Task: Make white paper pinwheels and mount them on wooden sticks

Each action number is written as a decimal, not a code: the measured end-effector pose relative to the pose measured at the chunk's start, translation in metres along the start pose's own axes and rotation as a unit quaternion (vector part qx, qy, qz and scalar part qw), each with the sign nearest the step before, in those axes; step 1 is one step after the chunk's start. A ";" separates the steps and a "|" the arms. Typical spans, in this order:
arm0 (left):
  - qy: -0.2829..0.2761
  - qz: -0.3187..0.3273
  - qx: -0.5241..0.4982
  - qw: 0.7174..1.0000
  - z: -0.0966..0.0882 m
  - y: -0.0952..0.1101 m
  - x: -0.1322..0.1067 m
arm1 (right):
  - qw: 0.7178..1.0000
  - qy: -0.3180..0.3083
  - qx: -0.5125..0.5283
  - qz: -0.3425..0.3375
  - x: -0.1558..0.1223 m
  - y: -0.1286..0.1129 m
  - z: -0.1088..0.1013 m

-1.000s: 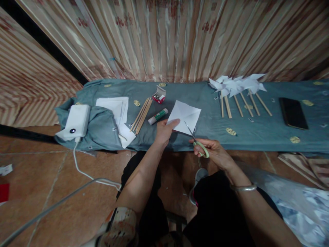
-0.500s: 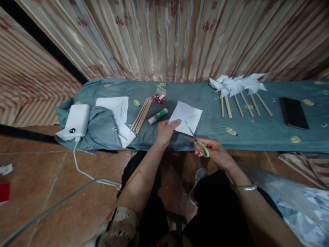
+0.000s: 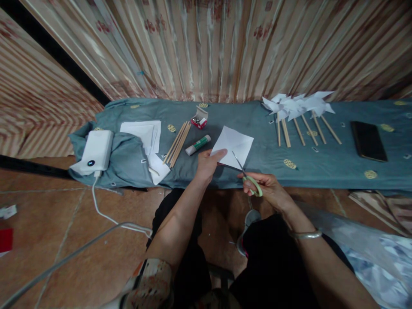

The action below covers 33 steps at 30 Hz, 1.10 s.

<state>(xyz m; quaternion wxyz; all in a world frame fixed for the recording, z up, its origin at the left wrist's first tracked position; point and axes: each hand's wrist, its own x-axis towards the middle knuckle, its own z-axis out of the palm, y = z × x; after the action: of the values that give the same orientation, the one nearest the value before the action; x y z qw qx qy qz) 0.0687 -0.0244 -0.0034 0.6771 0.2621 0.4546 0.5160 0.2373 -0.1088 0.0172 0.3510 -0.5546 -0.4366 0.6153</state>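
Note:
A square sheet of white paper (image 3: 236,143) with fold creases is pinched at its left corner by my left hand (image 3: 207,165), thumb on top. My right hand (image 3: 265,186) has its fingers in the green handles of a pair of scissors (image 3: 252,185). One blade lies over the paper near its lower right edge; the other blade is hard to make out. Just left of the paper are a green and white glue stick (image 3: 198,145) and several wooden sticks (image 3: 177,145). Behind them stands a small open red box (image 3: 198,120) with small metallic pieces inside.
Several white paper pinwheels (image 3: 298,106) on sticks lie at the back right, with a black phone (image 3: 368,140) beyond. Paper sheets (image 3: 146,133) and a corded white power bank (image 3: 96,150) are at left. A clear plastic bag (image 3: 376,257) rests low at right.

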 end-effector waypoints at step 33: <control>0.039 0.042 -0.042 0.997 -0.009 0.011 -0.001 | 0.998 -0.052 0.010 0.030 -0.019 -0.007 -0.039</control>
<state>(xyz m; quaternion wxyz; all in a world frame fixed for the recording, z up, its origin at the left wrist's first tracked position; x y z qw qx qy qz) 0.0559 -0.0227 0.0021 0.6469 0.2325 0.4472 0.5723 0.2777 -0.1173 0.0309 0.3151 -0.5312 -0.4312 0.6577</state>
